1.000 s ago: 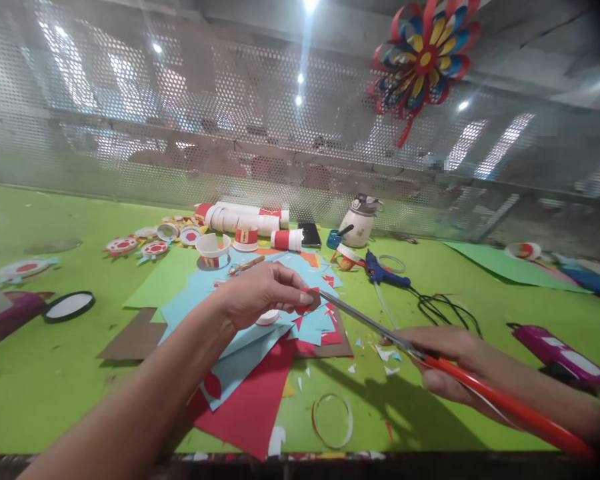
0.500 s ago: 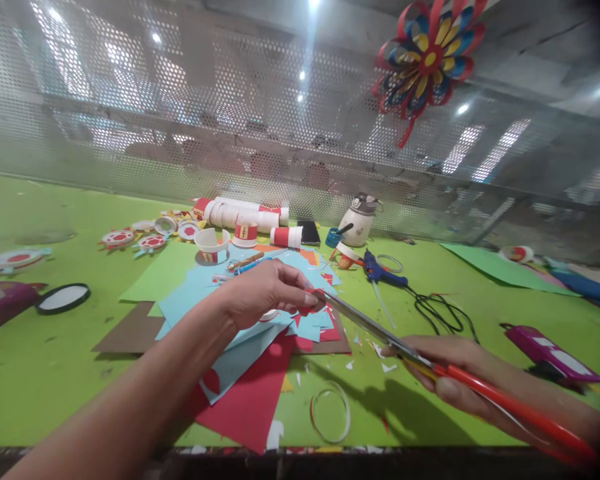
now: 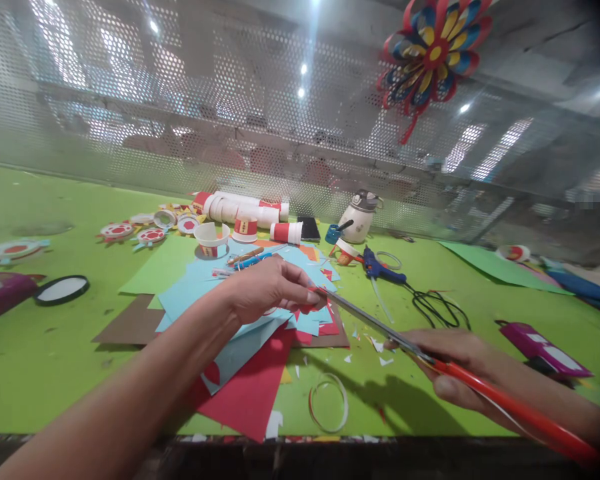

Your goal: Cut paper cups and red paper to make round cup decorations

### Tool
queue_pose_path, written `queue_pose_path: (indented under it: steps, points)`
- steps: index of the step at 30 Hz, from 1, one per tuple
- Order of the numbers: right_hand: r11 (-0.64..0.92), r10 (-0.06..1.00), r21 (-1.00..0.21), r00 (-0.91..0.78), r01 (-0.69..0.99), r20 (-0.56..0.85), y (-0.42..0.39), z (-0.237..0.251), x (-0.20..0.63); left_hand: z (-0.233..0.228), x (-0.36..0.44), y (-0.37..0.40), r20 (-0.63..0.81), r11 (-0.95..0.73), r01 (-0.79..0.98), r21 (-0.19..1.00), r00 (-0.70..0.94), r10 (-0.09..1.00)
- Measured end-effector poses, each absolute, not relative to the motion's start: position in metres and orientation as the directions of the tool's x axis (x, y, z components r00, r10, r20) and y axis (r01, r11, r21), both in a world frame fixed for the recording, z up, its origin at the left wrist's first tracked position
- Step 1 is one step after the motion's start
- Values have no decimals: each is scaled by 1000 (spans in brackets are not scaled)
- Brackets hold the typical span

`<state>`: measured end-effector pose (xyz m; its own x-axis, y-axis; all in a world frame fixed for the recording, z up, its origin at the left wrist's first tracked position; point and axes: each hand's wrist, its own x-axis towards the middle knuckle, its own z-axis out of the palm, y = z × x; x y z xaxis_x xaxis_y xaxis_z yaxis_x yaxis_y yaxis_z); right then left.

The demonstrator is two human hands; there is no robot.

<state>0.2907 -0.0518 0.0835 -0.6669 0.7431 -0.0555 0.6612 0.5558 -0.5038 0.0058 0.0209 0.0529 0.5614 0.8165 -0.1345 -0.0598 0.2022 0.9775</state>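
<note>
the left hand (image 3: 267, 288) is closed in a pinch, fingertips holding a small red paper scrap (image 3: 307, 308) just above the spread of coloured sheets. the right hand (image 3: 450, 363) is wrapped around the red handles of a pair of scissors (image 3: 380, 327), whose long steel blades reach across to meet the scrap right at the left fingertips; whether the blades are parted i cannot tell.

the scrap looks light, thin and floppy, easy to crease or tear, so it is probably best held near the cut line with the thumb and forefinger kept just clear of the blade edge. the scissors look stiff and long, with the grip far from the tip.

under the hands lie overlapping light blue paper sheets (image 3: 195, 293), a red sheet (image 3: 250, 393) at the near edge, and a brown sheet (image 3: 130, 323). small paper offcuts (image 3: 377, 347) dot the green table (image 3: 40, 373) between the hands, and a thin paper ring (image 3: 329, 402) lies near the front edge. farther back are paper cups (image 3: 245, 217), a blue glue gun (image 3: 380, 270) with its black cord (image 3: 437, 307) trailing near the scissors, and a white jar (image 3: 357, 220). a paper pinwheel (image 3: 433, 57) hangs on the mesh screen behind.
</note>
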Motion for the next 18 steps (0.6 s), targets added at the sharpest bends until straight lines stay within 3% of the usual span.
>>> queue_pose_path:
  steps: [18]
  points:
    - [596,745,-411,-667,689,-37,-51,86,290,51,7,21,-124,204,-81,976,564,817]
